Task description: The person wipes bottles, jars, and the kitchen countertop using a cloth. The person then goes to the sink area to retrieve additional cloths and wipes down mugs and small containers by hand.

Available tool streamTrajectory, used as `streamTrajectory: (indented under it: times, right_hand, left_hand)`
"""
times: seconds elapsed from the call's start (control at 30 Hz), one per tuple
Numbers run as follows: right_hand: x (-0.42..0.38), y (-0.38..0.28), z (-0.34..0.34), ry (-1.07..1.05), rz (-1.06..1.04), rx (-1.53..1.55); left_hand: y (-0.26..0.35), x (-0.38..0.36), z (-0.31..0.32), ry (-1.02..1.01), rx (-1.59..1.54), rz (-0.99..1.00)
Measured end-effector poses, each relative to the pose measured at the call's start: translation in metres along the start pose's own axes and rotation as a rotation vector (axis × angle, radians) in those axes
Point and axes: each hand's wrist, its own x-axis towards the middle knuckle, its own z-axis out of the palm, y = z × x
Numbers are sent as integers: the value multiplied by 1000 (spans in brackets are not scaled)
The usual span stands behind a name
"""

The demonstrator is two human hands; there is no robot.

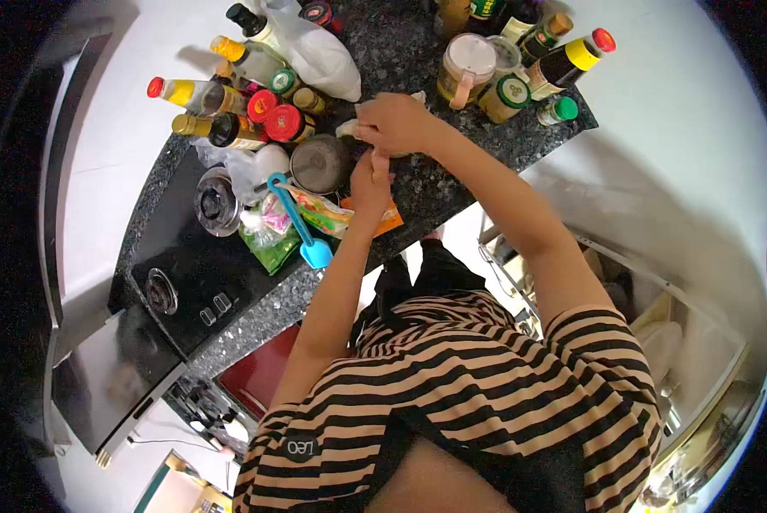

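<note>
My left hand (370, 186) is closed beside the round dark pot or bowl (322, 163), its thumb pointing up toward my other hand. My right hand (392, 122) bends over it, fingers pressed together; the two hands meet or nearly so. What either one holds is too small to make out. A pale, crumpled piece (346, 129) shows at the right hand's left edge. Below my left wrist lies an orange packet (389, 220). A blue spatula (299, 224) rests across colourful food packets (319, 212) to the left.
Sauce bottles (199, 97) and red-lidded jars (288, 124) crowd the back left, near a white bag (317, 56). A handled jug (467, 70), a green-lidded jar (505, 98) and more bottles (564, 64) stand at the right. A black cooktop (199, 274) lies left on the speckled counter (452, 171).
</note>
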Motion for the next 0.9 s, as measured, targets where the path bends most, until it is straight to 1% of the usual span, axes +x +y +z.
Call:
streamTrajectory:
  times: [0.1,0.2,0.3,0.4,0.5,0.6,0.7,0.8,0.9]
  right_hand:
    - [-5,22,8,250,-150,212]
    - [-14,28,10,83,484,910]
    - [-18,52,71,425,403,1137]
    - [-51,49,87,620,213,445]
    - [-66,22,92,681,540,1008]
    - [-76,-13,88,850,528,959]
    - [-86,-32,86,902,401,714]
    - [-99,-45,59,824,261,471]
    - [-107,-42,44,735,240,521]
  left_hand:
    - [-3,2,-1,7,-45,-34]
    - [12,-1,0,16,-45,-52]
    - [-8,3,1,12,-96,-70]
    - [1,3,2,26,-97,-61]
    - [-6,6,2,31,-143,-122]
    - [9,3,8,72,-250,-200]
    - [48,-5,15,94,-577,-440]
    - [59,-19,11,25,-571,-582]
    - [77,-31,1,35,-352,-492]
